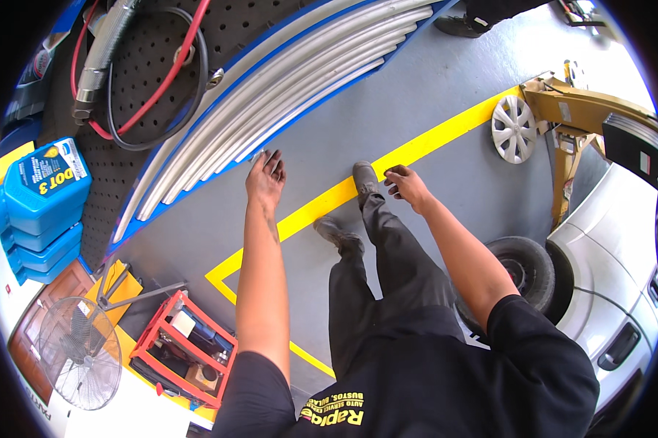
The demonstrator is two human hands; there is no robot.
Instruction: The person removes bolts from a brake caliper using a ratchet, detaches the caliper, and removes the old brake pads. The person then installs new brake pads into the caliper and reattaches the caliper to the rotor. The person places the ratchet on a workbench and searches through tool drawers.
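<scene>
My left hand (267, 179) is raised near the blue edge of a cabinet front with pale horizontal slats (285, 95). Its darkened fingers are loosely bent and apart, and I see nothing clearly held in them. Over the yellow floor line (438, 142), near my shoe (365, 175), hangs my right hand (409, 187). Its smudged fingers are half curled with gaps between them, and no object shows there. Both hands appear apart from everything around them.
A hose with a metal fitting (95, 73) lies on the perforated black top, beside blue bottles (44, 182). Lower left are a fan (81, 350) and a red tool cart (190, 343). Right, a hubcap (513, 129) rests by a yellow lift arm (591, 102), near a white car (606, 285) and its wheel (519, 274).
</scene>
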